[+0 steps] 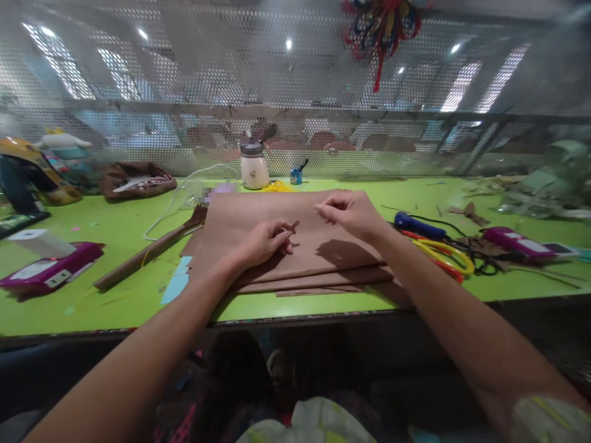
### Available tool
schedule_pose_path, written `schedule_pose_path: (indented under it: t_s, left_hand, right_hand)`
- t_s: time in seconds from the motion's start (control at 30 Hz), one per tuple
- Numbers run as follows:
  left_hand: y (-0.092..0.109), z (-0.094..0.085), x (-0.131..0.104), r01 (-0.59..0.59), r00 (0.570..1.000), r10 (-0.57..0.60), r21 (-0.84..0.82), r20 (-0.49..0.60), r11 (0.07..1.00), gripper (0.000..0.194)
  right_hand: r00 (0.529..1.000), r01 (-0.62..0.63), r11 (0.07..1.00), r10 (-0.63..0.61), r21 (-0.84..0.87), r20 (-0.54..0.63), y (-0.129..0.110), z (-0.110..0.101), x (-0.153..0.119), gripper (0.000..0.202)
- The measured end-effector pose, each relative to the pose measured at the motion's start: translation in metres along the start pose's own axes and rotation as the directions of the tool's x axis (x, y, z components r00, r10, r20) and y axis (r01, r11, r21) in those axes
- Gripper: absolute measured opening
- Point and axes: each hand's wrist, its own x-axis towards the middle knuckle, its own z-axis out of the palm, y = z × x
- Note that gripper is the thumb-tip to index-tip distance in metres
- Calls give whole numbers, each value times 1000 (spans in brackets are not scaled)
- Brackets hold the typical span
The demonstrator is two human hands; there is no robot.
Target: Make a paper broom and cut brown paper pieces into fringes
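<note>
A stack of large brown paper sheets [258, 209] lies on the green table, with my hands over it. My left hand [265, 241] is closed, its fingers curled low above the top sheet. From its fingertips sticks a small brown paper scrap [296, 226]. To the right and slightly farther off, my right hand [353, 214] is raised over the stack, casting a shadow on it. Thumb and forefinger of that hand are pinched together; anything between them is too small to make out.
At left lie a rolled brown paper tube [148, 255] and a purple power strip [50, 271]. A blue-handled tool [419, 226] and yellow-handled scissors [455, 258] lie at right. Behind the stack stand a white lidded jug [253, 169] and a small blue jar [296, 176].
</note>
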Motion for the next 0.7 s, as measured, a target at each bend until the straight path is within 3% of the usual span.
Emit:
schedule_pose_path:
  t_s: [0.1, 0.2, 0.3, 0.37, 0.43, 0.57, 0.63, 0.7]
  left_hand:
    - [-4, 0, 2, -13, 1000, 13, -68, -11, 998, 20]
    - [-7, -1, 4, -24, 999, 23, -59, -27, 998, 15]
    - [-10, -3, 6, -14, 999, 12, -53, -31, 999, 15]
    - [-12, -3, 6, -7, 1000, 4, -104, -26, 995, 15]
    - [-14, -2, 6, -3, 1000, -3, -182, -31, 983, 13]
    - [-10, -2, 4, 12, 997, -36, -307, -71, 952, 13]
    - [-6, -2, 2, 22, 995, -52, -331, -81, 943, 11]
    - [-2, -3, 0, 29, 995, -58, -322, -84, 946, 9]
  right_hand:
    - [984, 133, 960, -97, -247, 151, -15, -32, -19, 26]
    - [942, 201, 823, -14, -532, 335, -20, -51, -60, 24]
    - [928, 237, 668, 60, -706, 369, -13, -52, -113, 20]
    - [936, 260, 596, 39, -759, 351, -3, -44, -142, 13]
    - [946, 281, 535, -16, -797, 323, 8, -34, -160, 20]
    - [935, 355, 423, -144, -834, 325, 29, -21, -173, 29]
    - [920, 391, 404, -186, -827, 344, 36, -21, -173, 28]
    - [908, 419, 449, -213, -789, 362, 39, -27, -173, 26]
